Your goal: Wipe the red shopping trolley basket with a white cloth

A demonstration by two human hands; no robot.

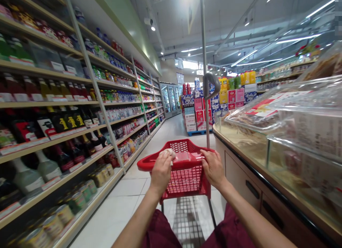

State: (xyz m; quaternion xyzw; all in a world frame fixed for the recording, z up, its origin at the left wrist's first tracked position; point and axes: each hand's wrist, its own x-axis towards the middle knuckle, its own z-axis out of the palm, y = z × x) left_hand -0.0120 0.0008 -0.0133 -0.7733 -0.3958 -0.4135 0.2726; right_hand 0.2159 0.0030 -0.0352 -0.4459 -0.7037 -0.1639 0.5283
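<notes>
A red shopping cart (185, 182) stands right in front of me, its handle (187, 164) running across between my hands. My left hand (160, 171) is closed over the left part of the handle, with a crumpled whitish cloth (171, 154) under its fingertips. On the right end of the handle, my right hand (214, 168) curls its fingers over the red bar. Pinkish shapes show through the basket's mesh, but I cannot tell what they are. A tall metal pole (204, 45) with a grey hooked grip (212, 85) rises near the cart's right side.
Shelves (107, 102) of bottles and cans line the left. A wood-sided counter (240, 162) with clear plastic food packs (299, 109) runs close along the right. Stacked boxes (201, 114) on a blue pallet stand ahead, and glass-door coolers (169, 96) are farther back. Pale floor tiles (133, 187) lie between.
</notes>
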